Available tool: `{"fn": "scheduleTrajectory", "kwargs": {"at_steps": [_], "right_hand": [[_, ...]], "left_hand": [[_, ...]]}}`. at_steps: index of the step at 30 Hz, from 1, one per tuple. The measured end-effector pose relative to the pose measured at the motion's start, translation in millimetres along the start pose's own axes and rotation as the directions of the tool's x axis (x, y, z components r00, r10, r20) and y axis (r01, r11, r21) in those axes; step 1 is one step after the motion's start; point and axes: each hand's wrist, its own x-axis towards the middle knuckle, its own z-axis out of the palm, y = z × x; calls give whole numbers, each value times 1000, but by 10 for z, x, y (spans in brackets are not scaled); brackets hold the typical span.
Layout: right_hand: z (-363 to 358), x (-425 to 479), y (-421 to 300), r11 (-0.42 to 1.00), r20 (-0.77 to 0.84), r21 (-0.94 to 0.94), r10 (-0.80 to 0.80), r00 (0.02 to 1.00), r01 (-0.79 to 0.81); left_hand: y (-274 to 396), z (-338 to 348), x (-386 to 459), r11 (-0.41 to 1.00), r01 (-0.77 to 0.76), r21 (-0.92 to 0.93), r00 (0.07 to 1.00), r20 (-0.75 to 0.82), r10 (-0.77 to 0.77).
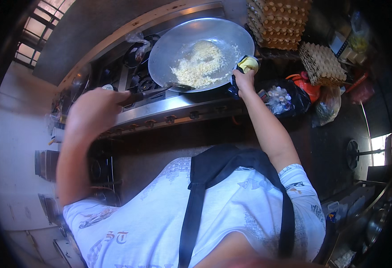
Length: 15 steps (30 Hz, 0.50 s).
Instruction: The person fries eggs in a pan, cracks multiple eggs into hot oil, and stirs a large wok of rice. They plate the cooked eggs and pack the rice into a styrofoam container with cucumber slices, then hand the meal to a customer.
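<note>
My left hand (90,112), blurred, is closed around the dark handle of a metal wok spatula (149,93). The spatula's blade (182,87) lies at the near rim of a large metal wok (169,43). Inside the wok is a loose heap of pale-yellow, finely crumbled food (199,68), with a wetter pool toward its far side. My right hand (244,80) grips a folded yellow-and-dark cloth (248,63) at the wok's right edge. Any wok handle under the cloth is hidden. The wok stands tilted on a stove (179,104).
Left of the wok, a smaller dark pan (135,55) sits on the stove beside a bare burner (146,83). Stacked egg trays (279,23) rise close to its right, with more trays (321,63) beyond. Below them are a black bag (299,98) and an orange-red container (306,87).
</note>
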Motion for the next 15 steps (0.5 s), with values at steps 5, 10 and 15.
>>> {"fn": "scheduleTrajectory", "kwargs": {"at_steps": [5,10,15], "right_hand": [[88,-128,-26,995,25,101,-6,1000,3],[-93,-103,19,999,-62,33,-3,998,5],[88,-202,-64,995,-42,91,-39,998,43]], "left_hand": [[256,957,765,993,-10,-118,997,-80,1],[-73,133,259,1000,-10,26,999,-39,11],[-114,862,669,999,-38,24,993,-112,40]]}}
